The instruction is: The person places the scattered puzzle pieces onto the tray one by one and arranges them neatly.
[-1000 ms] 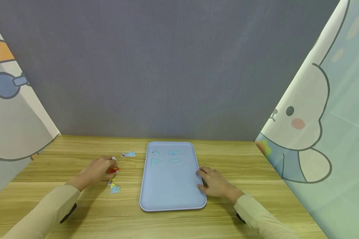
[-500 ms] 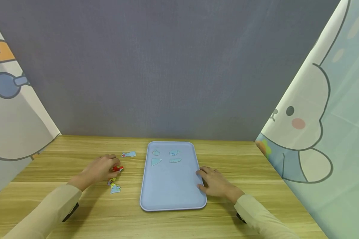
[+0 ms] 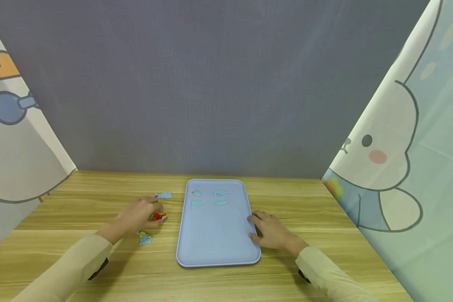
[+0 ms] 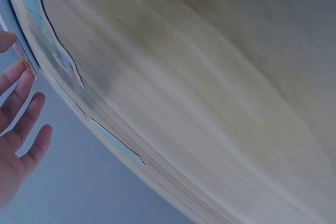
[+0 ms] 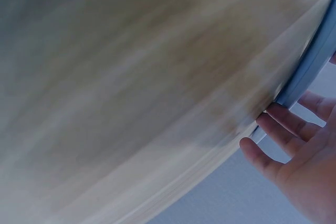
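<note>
The left hand [image 3: 139,214] pinches a red puzzle piece [image 3: 160,216] between its thumb and fingertips, just above or on the desk [image 3: 219,283]; which of the two cannot be told. In the left wrist view the piece is seen nearly edge-on at the fingertips, with the other fingers spread apart. The red piece is to the left of the pale blue tray [image 3: 219,237], outside its rim. Nearer the person, just beside the left hand, a yellow and light blue piece [image 3: 145,238] lies flat on the desk; part of its far end is hidden by the hand. Beyond the hand, farther from the person, lies a long light blue piece [image 3: 163,195] with a touch of red at its left end. The right hand [image 3: 272,233] rests at the tray's right edge, its fingers apart and loosely bent, fingertips touching the rim. Inside the tray, toward its far end, four pieces lie apart in two rows: a small pale one [image 3: 196,193] and a bluish one [image 3: 220,193] behind, a triangular one [image 3: 197,204] and a narrow one [image 3: 221,203] in front. A grey backdrop [image 3: 200,88] rises behind the desk, between printed cartoon panels [image 3: 385,126].
</note>
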### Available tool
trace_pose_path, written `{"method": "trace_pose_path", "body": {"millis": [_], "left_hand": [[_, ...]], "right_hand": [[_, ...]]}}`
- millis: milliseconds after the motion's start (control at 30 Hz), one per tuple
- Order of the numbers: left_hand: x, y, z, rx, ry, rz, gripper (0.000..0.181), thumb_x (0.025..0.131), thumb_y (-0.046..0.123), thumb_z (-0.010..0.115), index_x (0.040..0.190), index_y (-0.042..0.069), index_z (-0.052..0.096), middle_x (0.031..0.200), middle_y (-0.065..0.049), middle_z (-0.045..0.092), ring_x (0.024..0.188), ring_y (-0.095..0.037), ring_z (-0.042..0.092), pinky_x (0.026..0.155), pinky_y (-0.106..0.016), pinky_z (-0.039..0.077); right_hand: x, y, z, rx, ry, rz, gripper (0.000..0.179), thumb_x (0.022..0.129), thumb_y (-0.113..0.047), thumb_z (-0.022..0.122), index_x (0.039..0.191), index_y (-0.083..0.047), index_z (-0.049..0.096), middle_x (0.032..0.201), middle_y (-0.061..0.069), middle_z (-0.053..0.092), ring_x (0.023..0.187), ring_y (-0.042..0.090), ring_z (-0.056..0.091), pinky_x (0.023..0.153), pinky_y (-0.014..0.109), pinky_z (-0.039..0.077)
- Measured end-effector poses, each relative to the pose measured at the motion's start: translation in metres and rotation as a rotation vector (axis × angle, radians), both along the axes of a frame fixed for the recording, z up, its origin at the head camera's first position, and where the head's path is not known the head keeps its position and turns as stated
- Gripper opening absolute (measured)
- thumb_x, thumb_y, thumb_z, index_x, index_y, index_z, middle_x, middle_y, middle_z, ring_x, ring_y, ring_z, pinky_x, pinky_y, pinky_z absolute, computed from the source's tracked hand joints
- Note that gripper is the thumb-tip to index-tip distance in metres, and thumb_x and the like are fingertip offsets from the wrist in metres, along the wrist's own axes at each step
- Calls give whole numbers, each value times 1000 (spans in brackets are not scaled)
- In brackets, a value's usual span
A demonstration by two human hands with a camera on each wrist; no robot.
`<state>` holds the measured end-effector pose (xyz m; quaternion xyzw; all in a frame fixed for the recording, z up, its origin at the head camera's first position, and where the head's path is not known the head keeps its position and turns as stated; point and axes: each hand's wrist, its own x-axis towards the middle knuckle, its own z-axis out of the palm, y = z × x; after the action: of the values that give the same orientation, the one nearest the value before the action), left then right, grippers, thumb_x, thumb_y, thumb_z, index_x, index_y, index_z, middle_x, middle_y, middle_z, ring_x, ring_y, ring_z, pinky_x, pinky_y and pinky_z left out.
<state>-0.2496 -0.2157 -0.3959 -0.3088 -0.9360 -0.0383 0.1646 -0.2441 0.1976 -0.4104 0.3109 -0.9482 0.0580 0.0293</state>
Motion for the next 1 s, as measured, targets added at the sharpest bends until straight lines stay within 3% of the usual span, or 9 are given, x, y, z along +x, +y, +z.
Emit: {"method": "trace_pose_path", "body": {"millis": [300,500,700,1000], "left_hand": [[0,19,2,39,-50,-24,18,73,26,73,84,14,66,77,6,56,63,-3,41,59,-29,42],[1,32,3,40,-62,-33,18,74,27,74,84,15,66,82,5,59,66,-5,44,66,-40,47],[1,45,2,41,-22,-48,16,72,28,73,82,17,66,74,8,55,62,-3,39,60,-28,42],[-2,63,0,97,-41,-88,15,72,25,73,82,16,65,75,8,55,66,-4,40,66,-29,41]], "right_hand": [[0,0,0,3,-4,-2,50,86,-37,57,125,-7,51,131,14,48,122,30,44,93,57,39],[-1,0,-1,1,-2,1,50,86,-37,57,125,-7,51,130,14,48,121,30,45,92,57,40],[-1,1,-2,0,3,8,49,86,-36,57,125,-6,51,130,14,48,120,31,46,92,56,40],[-2,1,-3,-3,13,10,49,86,-36,57,124,-6,52,129,14,49,119,30,47,91,56,41]]}}
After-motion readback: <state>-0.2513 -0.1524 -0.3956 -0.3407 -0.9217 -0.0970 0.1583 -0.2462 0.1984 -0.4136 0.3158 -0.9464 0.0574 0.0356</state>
